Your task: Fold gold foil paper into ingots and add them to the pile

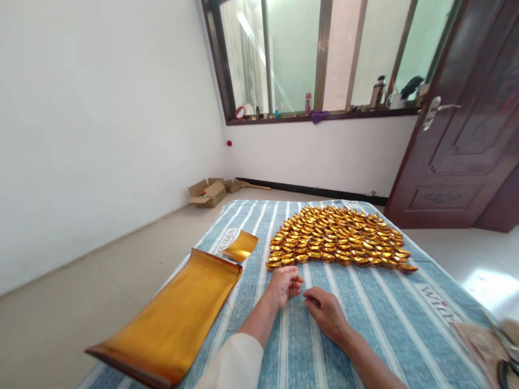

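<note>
Blue striped cloth [365, 324] is spread out; gold foil sheets [174, 319] lie at left, folded gold ingots [338, 240] in rows beyond. Foil judged light, creasable, best pinched at edges. Left hand [286, 283] and right hand [324, 310] are loosely curled (nothing visibly held) just before the ingots.

White walls [101, 108], bright window [292, 54], dark door [466, 135].

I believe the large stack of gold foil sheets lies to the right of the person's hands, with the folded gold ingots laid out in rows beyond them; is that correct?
Not quite: the head view shows the stack of gold foil sheets lying to the left of the hands, left hand and right hand. The rest holds: the folded gold ingots sit in rows beyond the hands on the striped cloth.
</note>
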Demonstrator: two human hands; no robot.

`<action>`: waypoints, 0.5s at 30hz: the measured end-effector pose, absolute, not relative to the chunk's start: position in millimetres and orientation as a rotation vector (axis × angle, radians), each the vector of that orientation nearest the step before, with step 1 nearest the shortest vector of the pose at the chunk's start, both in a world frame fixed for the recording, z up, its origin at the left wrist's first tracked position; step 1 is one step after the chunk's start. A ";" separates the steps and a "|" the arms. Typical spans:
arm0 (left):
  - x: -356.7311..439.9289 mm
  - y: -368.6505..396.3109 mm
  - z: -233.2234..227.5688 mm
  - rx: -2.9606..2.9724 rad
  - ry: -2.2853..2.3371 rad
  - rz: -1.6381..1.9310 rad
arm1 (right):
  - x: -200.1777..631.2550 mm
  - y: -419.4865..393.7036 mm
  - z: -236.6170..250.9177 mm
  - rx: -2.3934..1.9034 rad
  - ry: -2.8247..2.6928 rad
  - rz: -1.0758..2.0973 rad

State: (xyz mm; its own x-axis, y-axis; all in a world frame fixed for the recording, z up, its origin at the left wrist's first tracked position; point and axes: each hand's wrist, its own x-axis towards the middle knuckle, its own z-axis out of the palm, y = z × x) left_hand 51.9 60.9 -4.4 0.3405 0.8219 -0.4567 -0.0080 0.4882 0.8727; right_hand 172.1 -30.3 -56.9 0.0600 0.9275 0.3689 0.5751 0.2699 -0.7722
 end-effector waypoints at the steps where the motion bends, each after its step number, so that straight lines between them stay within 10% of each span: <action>1: 50.9 58.9 -4.4 0.926 1.093 0.658 | 172.3 -30.5 -57.1 -1.415 -1.623 0.483; 15: 16.9 20.1 2.9 1.507 1.262 0.608 | 173.6 -38.6 -53.5 -1.427 -1.622 0.540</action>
